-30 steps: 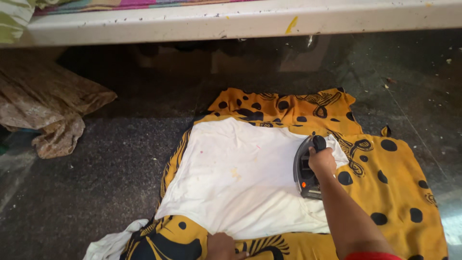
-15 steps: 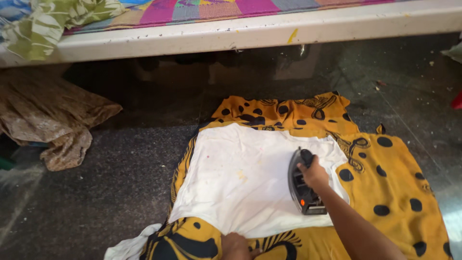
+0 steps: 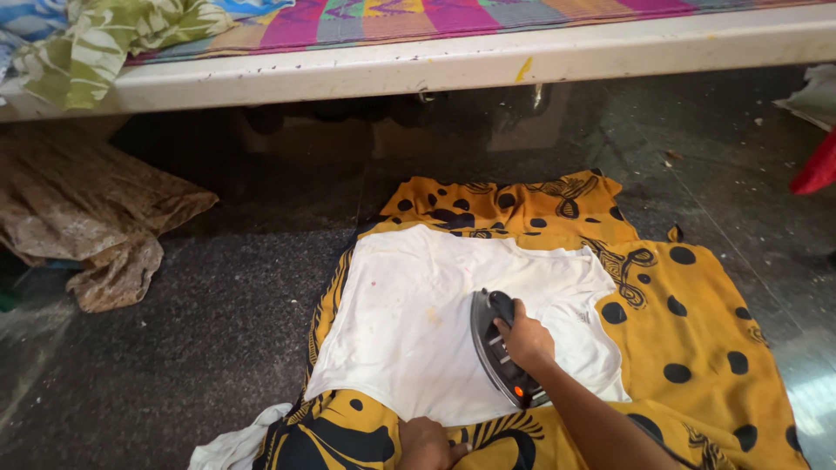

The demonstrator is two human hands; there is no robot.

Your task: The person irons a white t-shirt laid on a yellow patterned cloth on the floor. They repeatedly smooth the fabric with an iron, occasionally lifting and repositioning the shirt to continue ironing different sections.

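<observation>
Low centre of the frame: my right hand (image 3: 524,339) is wrapped tight on the handle of the black electric iron (image 3: 501,352), whose soleplate sits flat on the white garment (image 3: 453,322). Indicator lamp at the iron's near end glows orange. Garment is spread on a yellow cloth with black spots (image 3: 697,339), laid straight on the dark speckled floor (image 3: 174,365). My left hand (image 3: 427,446), bottom edge of the frame, presses down on the garment's near hem; whether the fingers are curled I cannot tell.

Progress, judged: left half of the garment looks smooth and flat. Faint creases remain right of the iron, near the neckline, so that area seems left to press. Far side untouched, as far as visible. Small stains in the middle.
</observation>
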